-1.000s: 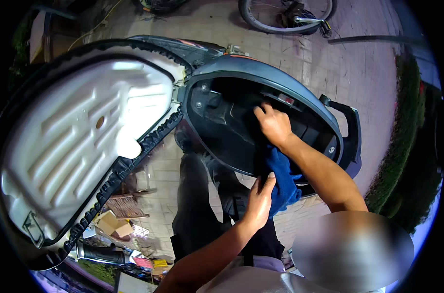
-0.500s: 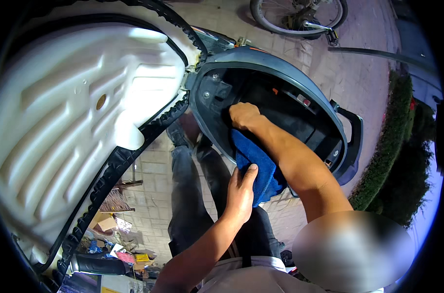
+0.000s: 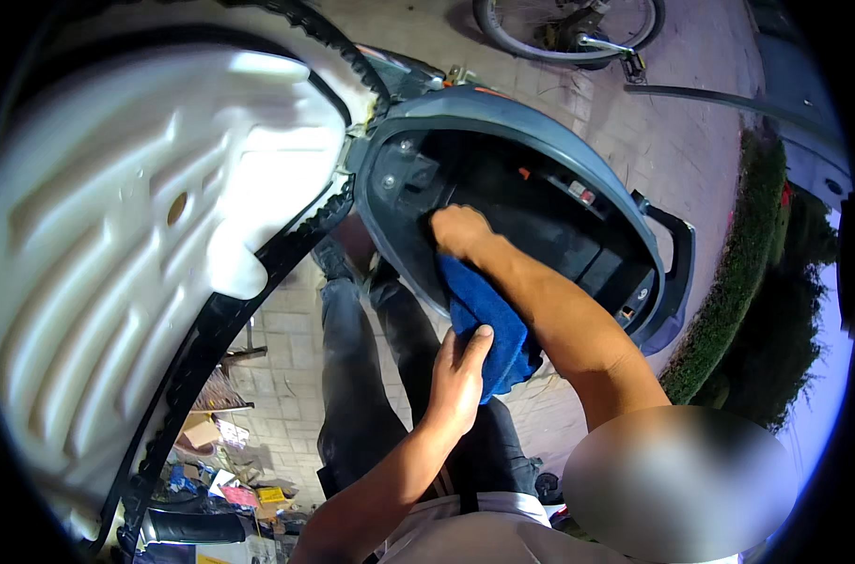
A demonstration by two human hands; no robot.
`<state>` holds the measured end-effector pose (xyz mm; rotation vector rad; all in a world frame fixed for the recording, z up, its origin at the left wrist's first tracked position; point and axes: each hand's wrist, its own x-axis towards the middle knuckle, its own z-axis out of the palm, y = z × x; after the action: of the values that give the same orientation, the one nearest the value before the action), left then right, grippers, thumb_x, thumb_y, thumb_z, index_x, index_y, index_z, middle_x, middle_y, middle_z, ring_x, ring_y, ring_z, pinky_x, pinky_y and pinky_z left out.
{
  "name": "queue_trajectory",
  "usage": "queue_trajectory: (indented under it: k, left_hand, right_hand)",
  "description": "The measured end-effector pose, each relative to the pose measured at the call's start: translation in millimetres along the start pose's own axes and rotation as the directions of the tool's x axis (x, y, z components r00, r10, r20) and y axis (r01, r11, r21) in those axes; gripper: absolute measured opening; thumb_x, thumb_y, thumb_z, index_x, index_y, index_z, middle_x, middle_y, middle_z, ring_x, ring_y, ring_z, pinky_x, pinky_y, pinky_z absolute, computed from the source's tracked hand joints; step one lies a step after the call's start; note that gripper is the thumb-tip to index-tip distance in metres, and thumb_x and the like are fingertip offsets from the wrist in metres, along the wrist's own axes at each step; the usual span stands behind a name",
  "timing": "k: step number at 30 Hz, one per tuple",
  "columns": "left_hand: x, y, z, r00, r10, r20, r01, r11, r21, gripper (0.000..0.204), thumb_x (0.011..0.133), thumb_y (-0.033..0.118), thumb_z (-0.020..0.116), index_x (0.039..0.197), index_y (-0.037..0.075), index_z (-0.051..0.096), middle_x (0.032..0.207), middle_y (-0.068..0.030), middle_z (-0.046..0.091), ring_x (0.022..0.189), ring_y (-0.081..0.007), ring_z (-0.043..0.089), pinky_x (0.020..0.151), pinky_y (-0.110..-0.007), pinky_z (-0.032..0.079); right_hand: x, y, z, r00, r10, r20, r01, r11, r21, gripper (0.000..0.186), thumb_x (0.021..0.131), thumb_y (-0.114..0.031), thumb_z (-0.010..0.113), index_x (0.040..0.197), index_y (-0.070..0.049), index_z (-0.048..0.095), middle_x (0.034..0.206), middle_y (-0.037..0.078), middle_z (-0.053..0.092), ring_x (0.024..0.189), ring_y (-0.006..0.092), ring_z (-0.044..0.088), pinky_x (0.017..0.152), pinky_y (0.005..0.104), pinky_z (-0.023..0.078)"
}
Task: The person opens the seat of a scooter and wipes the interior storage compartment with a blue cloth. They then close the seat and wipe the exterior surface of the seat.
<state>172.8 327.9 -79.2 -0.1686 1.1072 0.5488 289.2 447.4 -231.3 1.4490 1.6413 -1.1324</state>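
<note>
A scooter's dark under-seat storage bin lies in front of me with its seat raised to the left, white plastic underside showing. My left hand grips a folded dark blue cloth, thumb on top. That cloth lies over the bin's near rim, and its upper end runs up beneath my right wrist. Inside the bin's left half, my right hand is curled with knuckles up. Its fingertips and whatever they hold are hidden, so I cannot tell if they grip the cloth's end.
A black grab rail sticks out at the bin's right end. A bicycle wheel stands beyond on the paving. Boxes and litter lie at lower left by a black handlebar grip. A hedge runs along the right.
The whole view has shifted slightly, with the scooter moving a little left in the picture. Both hands keep nearly the same pose, the left still on the cloth.
</note>
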Motion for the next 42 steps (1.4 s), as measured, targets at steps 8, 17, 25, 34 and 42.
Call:
queue_trajectory:
  k: [8,17,25,34,42]
  left_hand:
    - [7.2,3.3,6.5,0.997,0.075,0.007,-0.074,0.996,-0.045,0.041,0.093,0.024,0.056,0.123,-0.002,0.048,0.117,-0.0083,0.055,0.107,-0.0142,0.048,0.097,-0.030,0.035]
    - [8.5,19.1,12.9,0.997,0.049,-0.052,-0.052,0.998,-0.047,0.034,0.092,0.021,0.057,0.116,-0.001,0.051,0.112,-0.0072,0.056,0.102,-0.0145,0.051,0.094,-0.029,0.038]
    - [12.5,28.9,9.0,0.987,0.141,-0.073,-0.150,0.981,-0.127,0.037,0.092,0.017,0.053,0.124,0.000,0.049,0.116,-0.0083,0.057,0.106,-0.0187,0.055,0.094,-0.033,0.043]
    - [11.5,51.2,-9.0,0.973,0.166,-0.160,-0.176,0.983,-0.053,0.040,0.092,0.022,0.054,0.125,0.000,0.047,0.113,-0.0098,0.059,0.099,-0.0201,0.061,0.087,-0.033,0.050]
    - [1.8,51.9,-0.9,0.972,0.209,-0.105,-0.207,0.978,0.022,0.040,0.092,0.022,0.054,0.124,-0.001,0.048,0.111,-0.0101,0.059,0.097,-0.0203,0.061,0.085,-0.033,0.051]
  right_hand:
    - [8.3,37.6,-24.9,0.533,0.024,-0.845,-0.229,0.966,-0.117,0.025,0.084,-0.013,0.048,0.100,0.001,0.061,0.106,0.022,0.058,0.071,0.0315,0.067,0.060,0.0411,0.056]
    - [10.0,15.1,30.9,0.947,-0.052,-0.316,0.116,0.975,0.188,0.026,0.085,-0.012,0.049,0.098,0.006,0.064,0.111,0.021,0.059,0.098,0.0398,0.060,0.086,0.0419,0.048]
    - [49.5,2.5,-38.7,0.646,0.757,0.099,0.670,-0.625,0.400,0.037,0.078,-0.017,0.070,0.111,-0.003,0.060,0.113,0.005,0.060,0.099,0.0202,0.054,0.084,0.0345,0.044]
    - [19.0,-43.1,-31.2,0.790,0.537,-0.297,0.521,-0.332,0.786,0.014,0.084,0.002,0.055,0.096,0.007,0.058,0.096,0.016,0.062,0.081,0.0244,0.060,0.069,0.0346,0.047]
    - [1.5,-19.8,-61.5,0.843,0.532,0.077,0.491,-0.821,0.292,0.017,0.088,0.004,0.050,0.103,0.006,0.057,0.097,0.014,0.059,0.084,0.0242,0.055,0.062,0.0311,0.048]
